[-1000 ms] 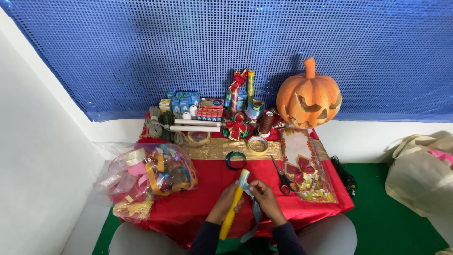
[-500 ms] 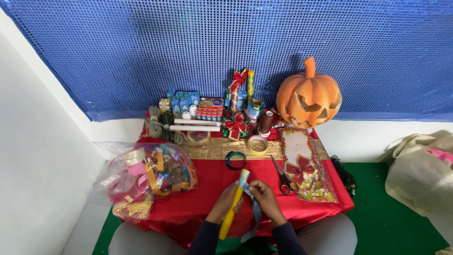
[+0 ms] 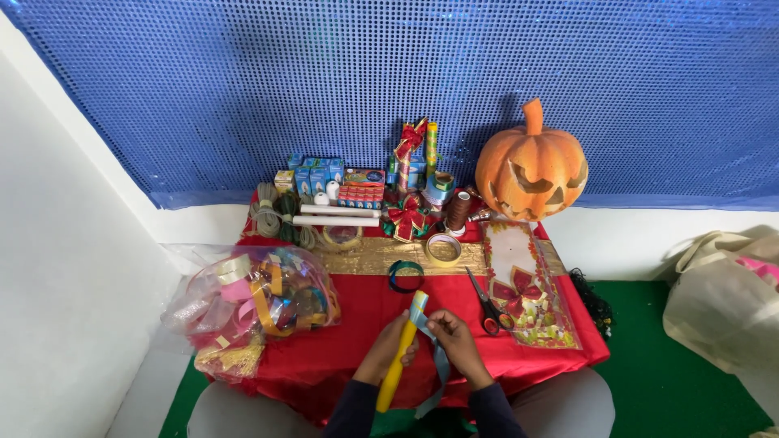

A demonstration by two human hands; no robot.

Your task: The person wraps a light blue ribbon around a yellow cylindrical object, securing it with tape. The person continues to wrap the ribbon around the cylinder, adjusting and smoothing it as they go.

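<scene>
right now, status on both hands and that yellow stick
Left hand gripping yellow stick. Right hand pinching blue-grey ribbon at the stick's top end. Scissors lie just right of the hands, apart from them.

Very little differs from the earlier pictures. The left hand (image 3: 388,350) and the right hand (image 3: 458,345) sit at the same place over the near edge of the counter (image 3: 357,324), closed on the yellow stick (image 3: 398,367) and the pale blue ribbon (image 3: 438,369) as before. Any shift of the fingers (image 3: 434,326) on the ribbon is too slight to tell.
</scene>
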